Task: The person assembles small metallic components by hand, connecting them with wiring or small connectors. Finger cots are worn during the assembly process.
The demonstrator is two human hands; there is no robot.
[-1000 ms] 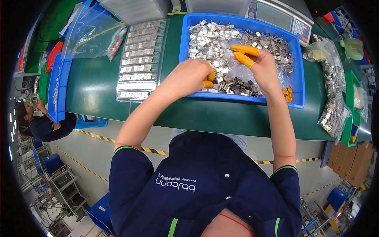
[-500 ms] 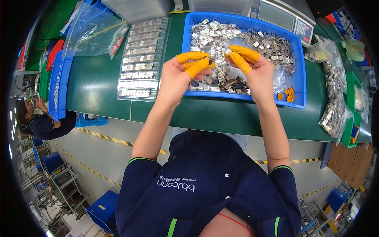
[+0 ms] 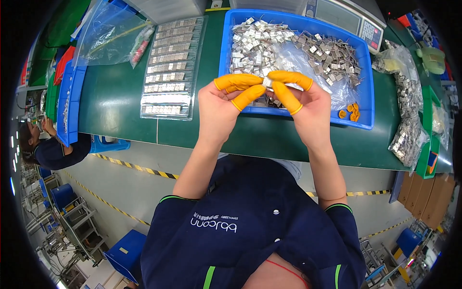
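Observation:
My left hand [image 3: 225, 102] and my right hand [image 3: 308, 105] meet over the near side of a blue tray [image 3: 314, 120]. Yellow finger cots cover the thumbs and several fingers of both. Between the fingertips is a small silver-white metal part [image 3: 267, 82], pinched from either side; its finer detail is too small to make out. Below them the tray holds a heap of whitish parts [image 3: 255, 48] at left and greyer parts with thin wire leads [image 3: 332, 60] at right, with clear plastic film between. Loose yellow finger cots [image 3: 355, 114] lie in its near right corner.
Left of the tray, a clear blister tray [image 3: 168, 77] holds rows of parts. Beyond stands a scale [image 3: 337, 17]. Bagged parts [image 3: 409, 111] and green bins [image 3: 426, 159] line the right. At far left a person [image 3: 60, 151] sits near another blue tray [image 3: 67, 115].
My hands have come together, the left moving right and both slightly nearer to me. The part is now gripped between both hands' fingertips; earlier the fingertips were apart.

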